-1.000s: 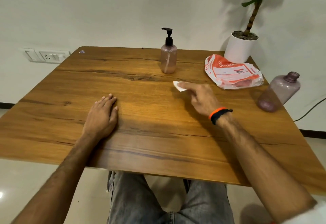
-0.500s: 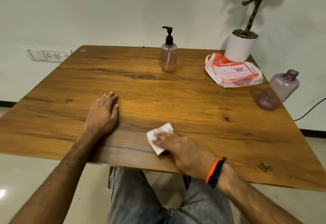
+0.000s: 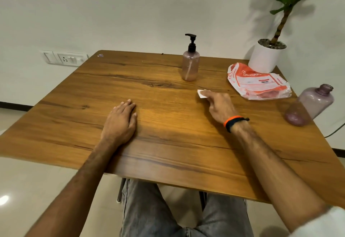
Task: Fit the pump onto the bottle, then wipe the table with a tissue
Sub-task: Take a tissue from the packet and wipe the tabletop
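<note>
Table (image 3: pixel 168 94): wooden top, bare over most of its near and left area.

Bottle (image 3: pixel 190 66): stands upright at the far centre, black pump (image 3: pixel 190 42) seated on its neck; the fitting step looks done.

Tissue (image 3: pixel 202 93): small white folded piece, flat on the wood just near and right of the bottle, apart from it.

Right hand (image 3: pixel 219 104): fingertips (image 3: pixel 206 93) press on the tissue, pinning it to the surface rather than enclosing it; orange and black wristbands (image 3: pixel 234 122) at the wrist.

Left hand (image 3: pixel 120 122): lies flat and open, palm down, holding nothing, left of centre.

Also present: orange-and-white packet (image 3: pixel 259 81) at far right; second bottle (image 3: pixel 309 106), no pump, leaning at the right edge; potted plant (image 3: pixel 267 55) at the far right corner.

Step in hand: wiping. To do it well, keep the fingers spread over the tissue so it stays flat, press evenly, work in overlapping strokes, and turn before reaching the bottle or packet.

Change from half a second earlier: the right hand and tissue were at the near edge, near the left hand; they are now far out towards the bottle. The left hand is unmoved.
</note>
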Demonstrator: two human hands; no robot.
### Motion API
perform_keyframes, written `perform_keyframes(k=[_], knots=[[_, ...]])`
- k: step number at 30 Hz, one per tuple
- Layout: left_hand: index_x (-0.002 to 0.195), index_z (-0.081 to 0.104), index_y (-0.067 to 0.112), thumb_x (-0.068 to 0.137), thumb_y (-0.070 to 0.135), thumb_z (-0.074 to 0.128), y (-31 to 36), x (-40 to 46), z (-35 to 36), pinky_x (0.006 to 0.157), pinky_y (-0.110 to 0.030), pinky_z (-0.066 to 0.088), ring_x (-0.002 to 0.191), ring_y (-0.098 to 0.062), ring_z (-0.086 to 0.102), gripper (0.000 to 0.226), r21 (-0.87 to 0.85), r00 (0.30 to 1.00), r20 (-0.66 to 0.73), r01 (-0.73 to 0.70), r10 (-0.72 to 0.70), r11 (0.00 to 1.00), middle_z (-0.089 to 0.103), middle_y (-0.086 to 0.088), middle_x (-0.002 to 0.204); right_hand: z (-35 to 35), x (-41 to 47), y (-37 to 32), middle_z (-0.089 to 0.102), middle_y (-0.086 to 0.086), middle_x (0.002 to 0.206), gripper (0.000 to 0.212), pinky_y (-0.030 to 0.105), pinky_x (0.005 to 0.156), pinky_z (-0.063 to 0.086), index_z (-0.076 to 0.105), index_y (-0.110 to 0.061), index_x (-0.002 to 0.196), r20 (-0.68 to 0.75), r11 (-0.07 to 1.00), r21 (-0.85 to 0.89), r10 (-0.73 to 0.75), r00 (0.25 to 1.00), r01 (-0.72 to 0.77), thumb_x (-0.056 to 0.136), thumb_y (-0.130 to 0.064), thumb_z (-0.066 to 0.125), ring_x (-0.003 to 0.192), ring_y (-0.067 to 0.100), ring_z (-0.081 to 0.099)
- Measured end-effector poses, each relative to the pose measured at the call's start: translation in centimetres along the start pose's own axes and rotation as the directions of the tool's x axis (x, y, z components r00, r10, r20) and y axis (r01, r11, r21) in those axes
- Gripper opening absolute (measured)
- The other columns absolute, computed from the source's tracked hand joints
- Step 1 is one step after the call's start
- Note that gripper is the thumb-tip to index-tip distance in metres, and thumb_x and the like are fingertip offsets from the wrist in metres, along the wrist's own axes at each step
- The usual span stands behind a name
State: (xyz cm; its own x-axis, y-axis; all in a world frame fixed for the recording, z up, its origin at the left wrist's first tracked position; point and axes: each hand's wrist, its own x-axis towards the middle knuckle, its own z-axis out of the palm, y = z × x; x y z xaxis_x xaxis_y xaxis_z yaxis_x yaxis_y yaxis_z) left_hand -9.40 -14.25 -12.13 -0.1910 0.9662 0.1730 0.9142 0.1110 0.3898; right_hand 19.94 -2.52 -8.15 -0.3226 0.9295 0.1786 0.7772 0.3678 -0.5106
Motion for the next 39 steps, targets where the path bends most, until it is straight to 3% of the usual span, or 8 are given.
perform_keyframes(k=[6, 13, 18, 23, 27, 33, 37, 39], knots=[[0.145, 0.042, 0.009, 0.101, 0.024, 0.042, 0.0, 0.0, 0.0, 0.122, -0.040, 0.017, 0.147, -0.024, 0.026, 0.047, -0.004, 1.000, 0.003, -0.004, 0.004, 1.000, 0.034, -0.009, 0.157, 3.2, -2.5, -3.1, 0.038, 0.008, 0.153, 0.059, 0.023, 0.115, 0.018, 0.046, -0.018, 0.142, 0.220, 0.983, -0.080, -0.146, 0.964, 0.167, 0.088, 0.006, 0.043, 0.141, 0.024, 0.035], [0.146, 0.042, 0.011, 0.101, 0.026, 0.041, -0.1, 0.1, 0.2, 0.121, -0.041, 0.018, 0.147, -0.023, 0.027, 0.048, 0.019, 1.000, -0.014, 0.007, -0.007, 1.000, 0.034, -0.007, 0.157, 4.8, -10.5, -9.4, 0.043, -0.001, 0.149, 0.052, 0.022, 0.117, 0.024, 0.049, -0.020, 0.140, 0.440, 0.809, 0.283, -0.586, 0.680, 0.515, 0.092, 0.001, 0.047, 0.137, 0.012, 0.039], [0.146, 0.042, 0.011, 0.101, 0.026, 0.041, -0.4, 0.1, 0.4, 0.122, -0.040, 0.017, 0.147, -0.023, 0.027, 0.047, 0.015, 1.000, -0.017, -0.005, 0.005, 1.000, 0.034, -0.007, 0.157, 2.1, -3.1, -7.2, 0.054, -0.026, 0.125, 0.054, 0.000, 0.095, 0.036, 0.061, -0.028, 0.127, 0.083, 0.884, 0.369, -0.339, 0.937, 0.287, 0.089, 0.008, 0.045, 0.106, -0.028, 0.045], [0.146, 0.041, 0.012, 0.101, 0.028, 0.039, -0.7, 0.3, 0.6, 0.122, -0.040, 0.017, 0.147, -0.022, 0.026, 0.048, 0.018, 1.000, -0.016, -0.010, 0.010, 1.000, 0.033, -0.007, 0.157, 4.3, 5.0, -3.9, 0.058, 0.007, 0.136, 0.047, 0.017, 0.104, 0.034, 0.061, -0.019, 0.130, 0.061, 0.991, 0.015, -0.131, 0.990, 0.130, 0.092, 0.005, 0.044, 0.126, 0.023, 0.054], [0.145, 0.042, 0.013, 0.101, 0.029, 0.039, -0.8, 0.3, 0.8, 0.122, -0.040, 0.018, 0.147, -0.022, 0.027, 0.047, 0.020, 1.000, -0.019, -0.012, 0.012, 1.000, 0.034, -0.006, 0.157, 6.4, 5.6, -4.5, 0.048, 0.008, 0.146, 0.047, 0.028, 0.115, 0.027, 0.056, -0.019, 0.135, 0.191, 0.973, -0.070, -0.205, 0.960, 0.222, 0.095, 0.003, 0.043, 0.136, 0.028, 0.042], [0.145, 0.042, 0.012, 0.100, 0.025, 0.040, -0.4, 0.3, 0.7, 0.121, -0.040, 0.018, 0.147, -0.022, 0.027, 0.047, 0.032, 1.000, -0.028, 0.009, -0.008, 0.999, 0.033, -0.006, 0.157, 6.9, -3.4, -8.4, 0.040, 0.004, 0.151, 0.056, 0.025, 0.120, 0.016, 0.051, -0.016, 0.139, 0.432, 0.828, 0.146, -0.545, 0.718, 0.541, 0.089, 0.009, 0.044, 0.142, 0.017, 0.034], [0.147, 0.040, 0.012, 0.101, 0.026, 0.038, -0.4, 0.2, 0.5, 0.122, -0.040, 0.017, 0.148, -0.022, 0.025, 0.048, 0.027, 1.000, -0.023, 0.003, -0.002, 1.000, 0.032, -0.006, 0.158, 5.0, -9.1, -8.8, 0.049, 0.005, 0.145, 0.050, 0.031, 0.119, 0.024, 0.055, -0.012, 0.135, 0.524, 0.710, 0.412, -0.697, 0.489, 0.571, 0.089, 0.007, 0.046, 0.139, 0.013, 0.040], [0.147, 0.040, 0.012, 0.101, 0.026, 0.038, -0.3, 0.2, 0.6, 0.122, -0.041, 0.017, 0.148, -0.022, 0.025, 0.048, 0.027, 1.000, -0.022, 0.000, 0.001, 1.000, 0.032, -0.006, 0.158, 3.8, -8.9, -8.6, 0.054, -0.003, 0.140, 0.046, 0.027, 0.114, 0.034, 0.058, -0.017, 0.132, 0.479, 0.706, 0.500, -0.707, 0.519, 0.501, 0.091, 0.002, 0.045, 0.132, 0.006, 0.047]])
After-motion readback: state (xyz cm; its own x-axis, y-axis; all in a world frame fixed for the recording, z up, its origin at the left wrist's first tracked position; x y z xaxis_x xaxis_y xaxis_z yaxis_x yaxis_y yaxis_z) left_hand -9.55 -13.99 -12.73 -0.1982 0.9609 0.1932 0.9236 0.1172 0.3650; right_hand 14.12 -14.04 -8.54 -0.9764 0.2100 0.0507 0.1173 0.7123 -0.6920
